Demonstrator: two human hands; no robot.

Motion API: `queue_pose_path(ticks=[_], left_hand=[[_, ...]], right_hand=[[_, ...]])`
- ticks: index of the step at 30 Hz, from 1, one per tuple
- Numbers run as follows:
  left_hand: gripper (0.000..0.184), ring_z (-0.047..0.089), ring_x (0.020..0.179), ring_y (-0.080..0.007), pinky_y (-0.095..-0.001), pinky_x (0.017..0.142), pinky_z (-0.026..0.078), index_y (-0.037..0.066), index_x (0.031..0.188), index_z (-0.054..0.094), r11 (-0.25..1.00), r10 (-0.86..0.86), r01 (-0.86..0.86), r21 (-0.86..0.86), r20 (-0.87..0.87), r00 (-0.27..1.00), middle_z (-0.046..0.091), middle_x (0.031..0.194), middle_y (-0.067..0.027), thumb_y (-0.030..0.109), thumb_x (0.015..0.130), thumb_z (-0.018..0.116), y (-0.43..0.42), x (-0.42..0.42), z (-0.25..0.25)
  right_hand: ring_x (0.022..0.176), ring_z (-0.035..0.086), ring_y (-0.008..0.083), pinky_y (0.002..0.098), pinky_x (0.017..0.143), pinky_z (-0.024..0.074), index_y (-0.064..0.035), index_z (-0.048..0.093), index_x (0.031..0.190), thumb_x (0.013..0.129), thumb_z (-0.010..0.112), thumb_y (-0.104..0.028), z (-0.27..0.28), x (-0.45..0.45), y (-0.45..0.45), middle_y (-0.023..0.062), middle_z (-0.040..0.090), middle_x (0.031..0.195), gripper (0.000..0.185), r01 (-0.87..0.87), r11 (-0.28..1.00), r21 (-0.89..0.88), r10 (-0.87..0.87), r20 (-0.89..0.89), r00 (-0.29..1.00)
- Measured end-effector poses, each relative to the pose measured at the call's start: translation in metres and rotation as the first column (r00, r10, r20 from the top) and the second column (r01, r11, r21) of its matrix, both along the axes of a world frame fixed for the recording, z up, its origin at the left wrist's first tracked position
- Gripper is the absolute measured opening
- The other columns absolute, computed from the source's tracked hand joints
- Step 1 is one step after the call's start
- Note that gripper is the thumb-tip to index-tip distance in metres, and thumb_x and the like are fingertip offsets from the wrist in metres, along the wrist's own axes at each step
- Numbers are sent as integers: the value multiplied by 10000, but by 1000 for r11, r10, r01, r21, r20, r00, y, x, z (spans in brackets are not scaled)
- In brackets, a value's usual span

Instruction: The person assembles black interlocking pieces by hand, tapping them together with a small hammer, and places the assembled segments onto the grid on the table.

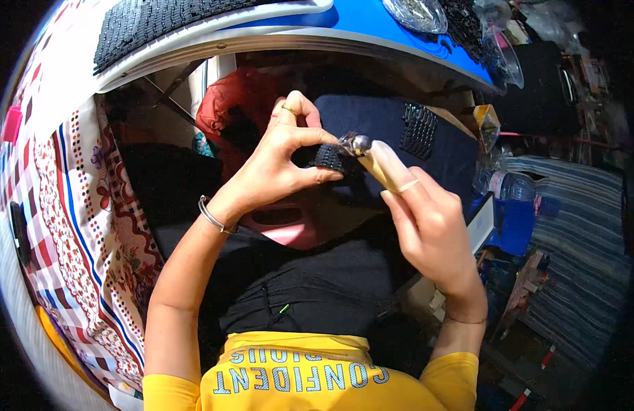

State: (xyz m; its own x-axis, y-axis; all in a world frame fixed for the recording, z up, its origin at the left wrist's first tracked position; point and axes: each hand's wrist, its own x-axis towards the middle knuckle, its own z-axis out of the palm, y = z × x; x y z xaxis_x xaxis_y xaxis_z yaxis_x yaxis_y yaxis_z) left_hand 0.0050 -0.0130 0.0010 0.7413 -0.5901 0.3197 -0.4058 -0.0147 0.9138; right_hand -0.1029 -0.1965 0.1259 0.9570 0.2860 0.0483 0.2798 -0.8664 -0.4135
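Note:
Near the centre, my left hand [286, 147] pinches a small black beaded piece [328, 157] between thumb and fingers. My right hand [433, 219] is wrapped round a pale tool [389, 164] with a rounded metal end [360, 143]. That metal end is beside the beaded piece, close to my left fingertips; whether they touch is hard to tell. Behind my hands lies a dark blue cloth surface [372, 113], with another black beaded piece [419, 130] on it.
A blue table [361, 17] with a white edge spans the top, bearing a large black beaded strip [159, 27] and a plastic-wrapped bundle [416, 14]. Red cloth [231, 103] hangs below. A patterned cloth [91, 205] is at left, a water bottle [517, 185] at right.

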Motion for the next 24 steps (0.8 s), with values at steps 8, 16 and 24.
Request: queue_pose_path(ticks=[8, 16, 24], left_hand=[[308, 408, 981, -239, -334, 911, 333, 90, 925, 737, 1000, 9, -9, -17, 38, 999, 436, 998, -62, 163, 648, 849, -1, 0, -3], [323, 402, 979, -228, -339, 912, 321, 102, 960, 749, 1000, -7, 7, 3, 40, 999, 435, 985, -54, 190, 664, 845, -1, 2, -2], [330, 397, 989, -226, -348, 927, 308, 121, 997, 761, 999, -24, 23, 25, 19, 1000, 413, 990, -52, 188, 678, 812, 0, 2, 0]], right_hand=[[548, 514, 240, 354, 515, 460, 31, 521, 1372, 841, 619, 49, 9, 3, 0, 116, 561, 856, 540, -18, 1000, -11, 18, -32, 999], [545, 509, 238, 352, 502, 455, 33, 534, 1350, 833, 620, 57, 9, -2, 2, 117, 561, 855, 525, -38, 998, 44, 37, 18, 999], [538, 492, 235, 354, 496, 451, 33, 542, 1335, 830, 623, 58, -3, -1, 1, 117, 558, 850, 512, -27, 999, 22, 28, -25, 999]])
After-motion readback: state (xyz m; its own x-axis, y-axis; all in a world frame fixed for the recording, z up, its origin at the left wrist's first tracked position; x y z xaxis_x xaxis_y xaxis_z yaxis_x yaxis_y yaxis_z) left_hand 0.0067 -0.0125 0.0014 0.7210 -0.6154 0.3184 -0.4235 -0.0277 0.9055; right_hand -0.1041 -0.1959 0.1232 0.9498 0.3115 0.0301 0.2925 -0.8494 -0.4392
